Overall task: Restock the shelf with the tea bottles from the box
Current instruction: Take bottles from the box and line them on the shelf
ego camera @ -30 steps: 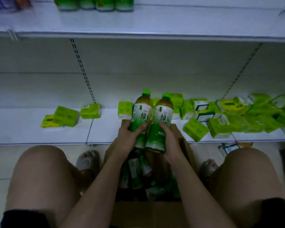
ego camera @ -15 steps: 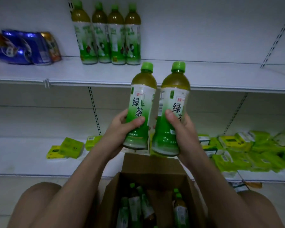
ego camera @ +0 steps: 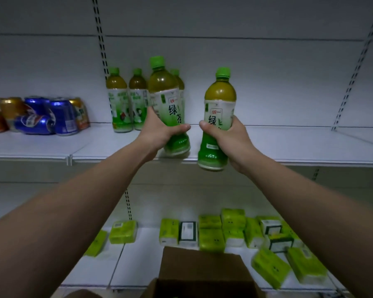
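White shelf [ego camera: 289,145]: left hand [ego camera: 159,131] and right hand [ego camera: 228,136] each wrap fingers round a tea bottle [ego camera: 167,104], [ego camera: 218,119] at its front edge; placing step, next set both down upright beside the standing row [ego camera: 127,100].

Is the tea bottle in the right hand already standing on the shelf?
No. The right hand holds its tea bottle in the air before the shelf, its base hanging below the front edge.

cans [ego camera: 50,117] left of bottles [ego camera: 127,102] on shelf [ego camera: 289,145]; box [ego camera: 202,274] below
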